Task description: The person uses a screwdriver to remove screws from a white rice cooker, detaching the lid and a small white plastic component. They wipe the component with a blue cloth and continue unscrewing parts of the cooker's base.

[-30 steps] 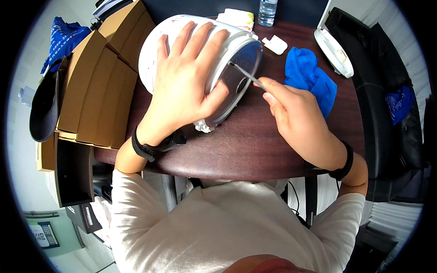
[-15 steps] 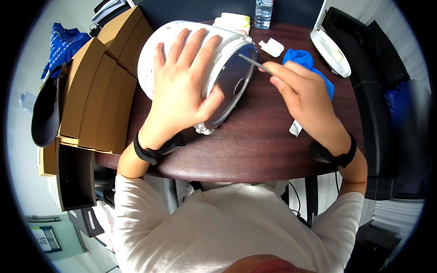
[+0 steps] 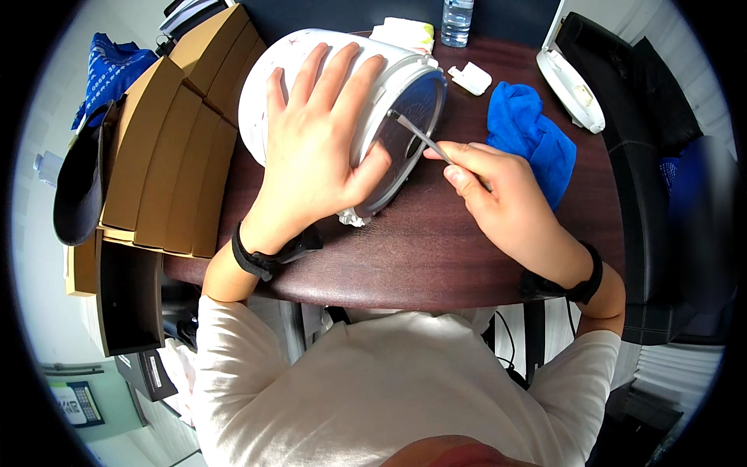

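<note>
A white, drum-shaped appliance body (image 3: 299, 54) lies tilted on its side on the table, its dark, shiny round end (image 3: 408, 117) turned to the right. My left hand (image 3: 315, 148) rests spread over its white side, fingers pointing away and thumb near the rim. In my right hand (image 3: 494, 179) is a slim grey stick-like tool (image 3: 428, 140), pinched between thumb and fingers. Its tip meets or hovers just over the upper part of the dark end; contact cannot be made out. A crumpled blue cloth (image 3: 525, 132) lies just beyond my right hand.
On the dark wooden table (image 3: 389, 272) are a small white plastic piece (image 3: 471, 79), a folded pale cloth or packet (image 3: 405, 33) and a water bottle (image 3: 457, 22). A white oval lid-like part (image 3: 572, 89) sits at the right edge. Brown cardboard boxes (image 3: 167, 156) line the left.
My right hand has moved slightly down and left, and the tool's tip has shifted left and down along the dark end. More of the blue cloth shows. My left hand stays on the body.
</note>
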Demonstrator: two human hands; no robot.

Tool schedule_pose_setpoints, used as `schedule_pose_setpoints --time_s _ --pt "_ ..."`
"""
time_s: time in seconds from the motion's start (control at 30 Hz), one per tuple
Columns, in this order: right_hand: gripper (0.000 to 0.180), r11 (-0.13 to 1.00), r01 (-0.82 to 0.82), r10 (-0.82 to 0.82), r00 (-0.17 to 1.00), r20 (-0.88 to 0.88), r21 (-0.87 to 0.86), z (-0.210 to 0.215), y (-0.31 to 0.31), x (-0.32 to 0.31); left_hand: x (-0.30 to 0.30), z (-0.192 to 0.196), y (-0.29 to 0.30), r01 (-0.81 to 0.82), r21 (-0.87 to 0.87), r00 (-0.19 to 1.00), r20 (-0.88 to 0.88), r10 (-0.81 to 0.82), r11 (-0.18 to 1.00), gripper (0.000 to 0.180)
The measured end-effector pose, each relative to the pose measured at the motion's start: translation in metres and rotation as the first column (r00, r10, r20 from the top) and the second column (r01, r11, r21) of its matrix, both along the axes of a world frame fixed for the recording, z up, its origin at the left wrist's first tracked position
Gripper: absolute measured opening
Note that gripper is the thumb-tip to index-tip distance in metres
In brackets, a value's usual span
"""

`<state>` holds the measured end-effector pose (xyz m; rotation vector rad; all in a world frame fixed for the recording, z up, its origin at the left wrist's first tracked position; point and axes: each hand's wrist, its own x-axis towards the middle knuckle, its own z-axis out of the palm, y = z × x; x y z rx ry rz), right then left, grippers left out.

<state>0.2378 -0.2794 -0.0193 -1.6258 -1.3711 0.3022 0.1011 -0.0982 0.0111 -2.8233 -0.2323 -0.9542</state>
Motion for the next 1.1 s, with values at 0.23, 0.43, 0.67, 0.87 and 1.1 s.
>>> schedule_pose_setpoints --time_s 0.23,0.43,0.67,0.87,1.1 --pt "0.03 0.95 0.29 -0.255 0.496 0.83 0.118 0.02 -0.003 -0.002 0.007 -0.003 0.001 -0.031 0.016 1.0 -0.002 0.031 0.999 0.072" --pt "0.028 0.91 0.002 -0.376 0.424 0.824 0.414 0.016 0.014 0.052 0.007 -0.001 0.002 -0.05 0.012 0.999 -0.008 0.05 0.999 0.073" --pt "0.022 0.999 -0.035 0.025 0.967 -0.255 -0.032 -0.004 0.005 0.023 0.003 -0.003 -0.002 -0.044 0.006 0.999 0.005 0.043 0.999 0.072" --pt "0.025 0.971 -0.183 0.088 0.873 -0.479 -0.155 0.0 0.002 0.009 0.004 -0.005 0.001 -0.045 0.025 0.999 0.021 0.045 0.999 0.072" --pt "0.024 0.975 -0.154 0.061 0.875 -0.479 -0.158 0.004 0.002 0.007 0.004 -0.005 0.001 -0.009 0.028 0.999 0.037 0.008 1.0 0.071"
